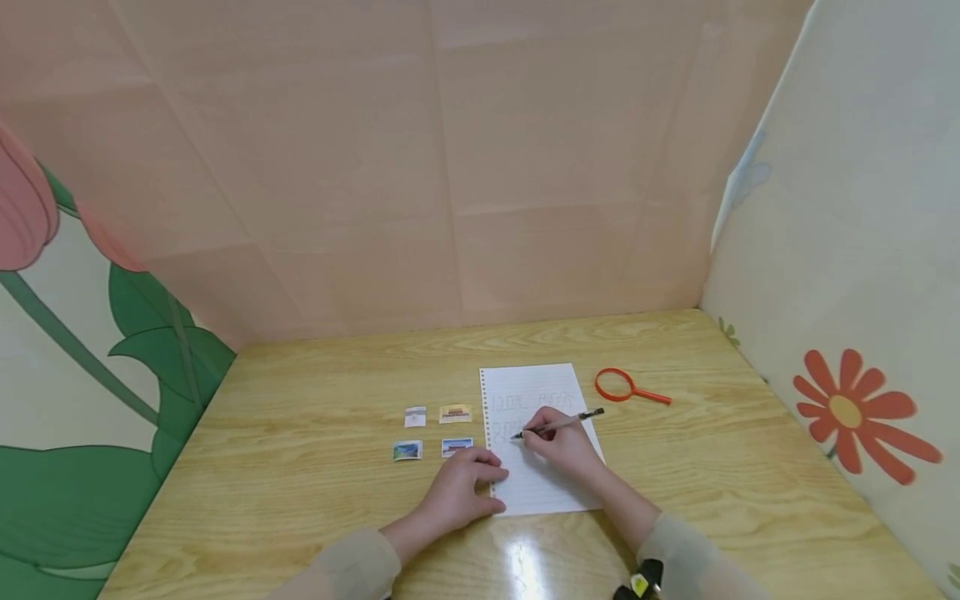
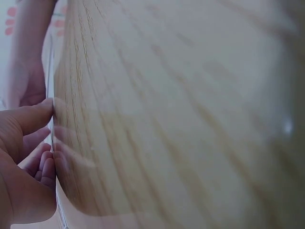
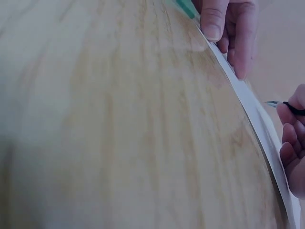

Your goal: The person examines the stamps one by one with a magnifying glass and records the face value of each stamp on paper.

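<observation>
Left of the paper [image 1: 531, 473] lie four cards [image 1: 454, 414]; right of it, a magnifying glass [image 1: 635, 390]. The left hand [image 1: 463, 487], relaxed, touches its edge; the right hand [image 1: 564, 443] pinches a pen [image 1: 574, 417].

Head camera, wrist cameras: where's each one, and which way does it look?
Head: on the head, facing forward, down at the paper; left hand and right hand show.
Left wrist: worn there, looking across the table; both hands show.
Right wrist: worn there, looking across the table; both hands show.
Head and right wrist share the pen.
</observation>
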